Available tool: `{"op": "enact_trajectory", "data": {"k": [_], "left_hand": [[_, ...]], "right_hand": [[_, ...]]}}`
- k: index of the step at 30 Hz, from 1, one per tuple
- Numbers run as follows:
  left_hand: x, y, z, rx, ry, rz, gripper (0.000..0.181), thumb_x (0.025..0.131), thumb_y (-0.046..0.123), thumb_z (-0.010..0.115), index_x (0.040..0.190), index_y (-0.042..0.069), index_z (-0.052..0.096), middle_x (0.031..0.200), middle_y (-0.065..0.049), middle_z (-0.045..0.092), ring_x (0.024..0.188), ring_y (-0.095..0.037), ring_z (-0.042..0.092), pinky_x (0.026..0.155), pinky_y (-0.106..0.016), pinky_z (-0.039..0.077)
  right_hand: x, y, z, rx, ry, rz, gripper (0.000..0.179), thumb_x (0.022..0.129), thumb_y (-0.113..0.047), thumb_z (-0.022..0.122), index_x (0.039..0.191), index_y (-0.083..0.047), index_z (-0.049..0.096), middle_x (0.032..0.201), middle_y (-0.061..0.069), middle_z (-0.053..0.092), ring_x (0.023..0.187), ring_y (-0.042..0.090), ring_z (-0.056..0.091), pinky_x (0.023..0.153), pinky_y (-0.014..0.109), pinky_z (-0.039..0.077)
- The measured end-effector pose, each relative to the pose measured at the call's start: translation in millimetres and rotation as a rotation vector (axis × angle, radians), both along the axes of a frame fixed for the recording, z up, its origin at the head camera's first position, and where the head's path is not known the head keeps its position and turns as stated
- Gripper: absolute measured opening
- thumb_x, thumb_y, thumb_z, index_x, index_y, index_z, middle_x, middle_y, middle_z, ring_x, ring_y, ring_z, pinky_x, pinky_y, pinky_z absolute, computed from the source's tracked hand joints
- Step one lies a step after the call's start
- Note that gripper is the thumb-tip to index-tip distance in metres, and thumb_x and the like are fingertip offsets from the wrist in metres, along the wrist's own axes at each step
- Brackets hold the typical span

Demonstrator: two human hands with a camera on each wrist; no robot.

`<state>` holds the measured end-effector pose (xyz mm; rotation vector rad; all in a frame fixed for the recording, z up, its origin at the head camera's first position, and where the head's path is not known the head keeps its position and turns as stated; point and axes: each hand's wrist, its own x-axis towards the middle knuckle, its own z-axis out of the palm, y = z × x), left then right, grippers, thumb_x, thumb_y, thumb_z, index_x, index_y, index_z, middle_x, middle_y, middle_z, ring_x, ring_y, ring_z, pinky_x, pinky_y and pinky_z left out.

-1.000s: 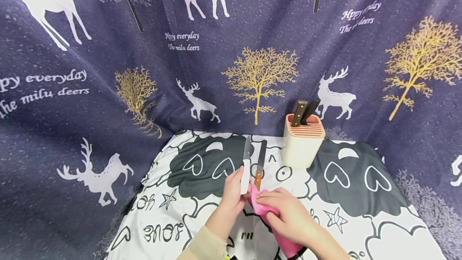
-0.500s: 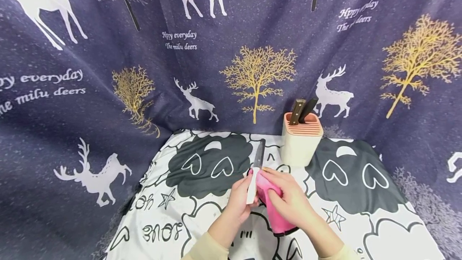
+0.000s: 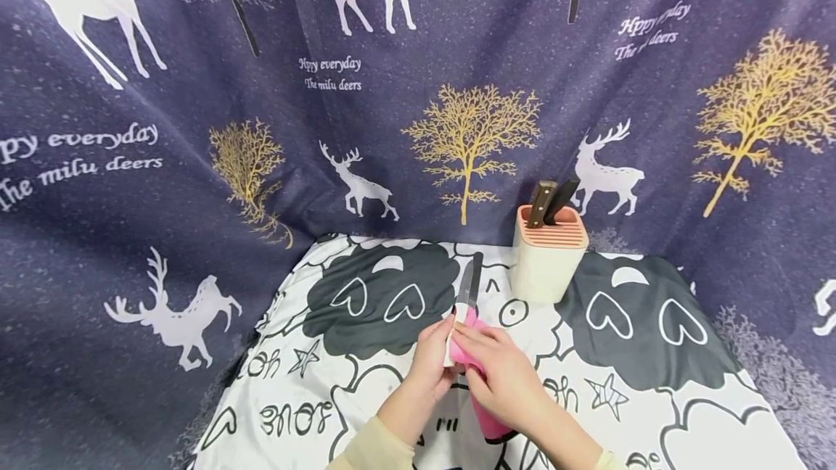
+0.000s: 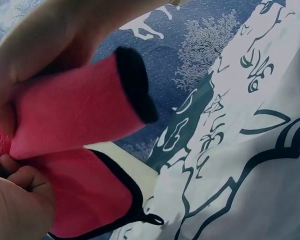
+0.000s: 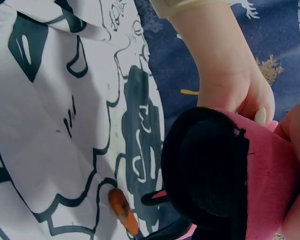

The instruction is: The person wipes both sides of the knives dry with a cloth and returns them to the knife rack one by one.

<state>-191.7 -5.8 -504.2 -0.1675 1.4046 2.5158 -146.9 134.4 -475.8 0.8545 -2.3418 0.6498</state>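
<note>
My left hand [image 3: 429, 360] grips a kitchen knife by its white handle [image 3: 461, 312], the blade [image 3: 466, 286] pointing away from me. My right hand [image 3: 506, 376] holds a pink cloth [image 3: 486, 415] against that handle, fingers bent over it. In the left wrist view the black-edged cloth [image 4: 80, 110] hangs in folds, with a small loop [image 4: 154, 219] at one corner. A second knife lies on the sheet beyond the hands; its dark blade [image 3: 477, 274] shows in the head view, and its wooden handle [image 5: 122, 210] in the right wrist view.
A cream knife block [image 3: 547, 270] with a pink slotted top stands at the back right, holding two dark-handled knives [image 3: 541, 204]. A white-and-black patterned sheet [image 3: 366, 397] covers the surface. Behind it hangs a dark blue deer-print curtain [image 3: 392, 129].
My left hand has carried the white-handled knife to the right, in front of the second knife. My right hand has brought the pink cloth onto the handle, partly covering it.
</note>
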Motion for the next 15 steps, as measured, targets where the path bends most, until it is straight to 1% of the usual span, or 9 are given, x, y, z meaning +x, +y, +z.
{"op": "enact_trajectory", "data": {"k": [2,4,5,7,8,9,11,13,15], "left_hand": [[-2.4,-0.7,-1.5,0.002,0.005,0.020,0.034,0.108,0.023,0.047,0.115,-0.005,0.065,0.082,0.002,0.072,0.072,-0.004,0.070,0.056,-0.015,0.055],[-4.8,-1.7,-3.3,0.008,0.022,0.027,0.040,0.108,0.022,0.048,0.124,-0.011,0.061,0.090,0.000,0.072,0.082,-0.007,0.071,0.070,-0.018,0.059],[-6.0,-2.2,-4.3,0.013,0.027,0.029,0.042,0.108,0.022,0.048,0.127,-0.013,0.059,0.093,-0.001,0.071,0.086,-0.008,0.070,0.076,-0.019,0.060],[-7.9,-3.9,-5.6,0.018,0.046,0.025,0.045,0.108,0.023,0.048,0.130,-0.015,0.058,0.098,-0.001,0.071,0.090,-0.008,0.069,0.080,-0.020,0.059],[-8.9,-5.0,-6.1,0.020,0.053,0.017,0.045,0.108,0.023,0.047,0.130,-0.015,0.058,0.098,0.000,0.071,0.089,-0.007,0.069,0.079,-0.019,0.059],[-9.9,-6.2,-6.3,0.017,0.057,0.010,0.045,0.109,0.024,0.047,0.128,-0.015,0.059,0.093,0.001,0.070,0.084,-0.006,0.067,0.075,-0.018,0.058],[-11.2,-9.5,-5.8,0.020,0.054,-0.019,0.042,0.109,0.026,0.045,0.122,-0.010,0.065,0.083,0.004,0.066,0.069,-0.002,0.063,0.059,-0.014,0.053],[-12.6,-13.6,-4.7,0.034,0.053,-0.071,0.040,0.110,0.029,0.043,0.116,-0.003,0.067,0.075,0.007,0.060,0.055,0.001,0.054,0.046,-0.013,0.043],[-13.9,-18.4,-3.2,0.051,0.056,-0.117,0.036,0.111,0.031,0.041,0.109,0.005,0.065,0.068,0.008,0.052,0.046,0.001,0.043,0.039,-0.012,0.031]], "right_hand": [[2.5,-1,-0.4,0.010,0.032,0.025,0.056,0.071,-0.005,0.072,0.126,-0.005,0.073,0.132,0.004,0.072,0.118,0.029,0.068,0.102,0.041,0.051],[5.1,-2,-1.0,0.020,0.054,0.053,0.055,0.069,-0.004,0.073,0.125,-0.005,0.073,0.131,0.005,0.073,0.117,0.027,0.069,0.100,0.040,0.050],[6.4,-2,-1.3,0.027,0.061,0.065,0.055,0.069,-0.005,0.073,0.124,-0.005,0.074,0.131,0.004,0.073,0.116,0.027,0.068,0.099,0.039,0.050],[8.4,-1,-1.8,0.031,0.062,0.093,0.055,0.069,-0.004,0.073,0.124,-0.007,0.074,0.130,0.003,0.073,0.114,0.025,0.068,0.098,0.038,0.051],[9.2,0,-2.1,0.031,0.054,0.104,0.055,0.069,-0.005,0.073,0.124,-0.008,0.074,0.131,0.002,0.073,0.114,0.024,0.068,0.097,0.037,0.051],[9.7,1,-2.5,0.021,0.040,0.118,0.055,0.070,-0.005,0.073,0.125,-0.009,0.074,0.131,0.001,0.073,0.114,0.024,0.067,0.097,0.036,0.051],[10.0,6,-3.7,-0.018,-0.013,0.140,0.056,0.072,-0.004,0.073,0.127,-0.011,0.073,0.131,-0.001,0.073,0.114,0.022,0.067,0.097,0.035,0.052],[9.5,14,-5.2,-0.090,-0.092,0.147,0.055,0.074,-0.002,0.072,0.128,-0.013,0.073,0.130,-0.002,0.073,0.115,0.020,0.067,0.099,0.032,0.053],[8.3,24,-7.5,-0.189,-0.187,0.132,0.054,0.077,0.002,0.072,0.129,-0.016,0.073,0.127,-0.004,0.074,0.114,0.015,0.068,0.097,0.026,0.053]]}}
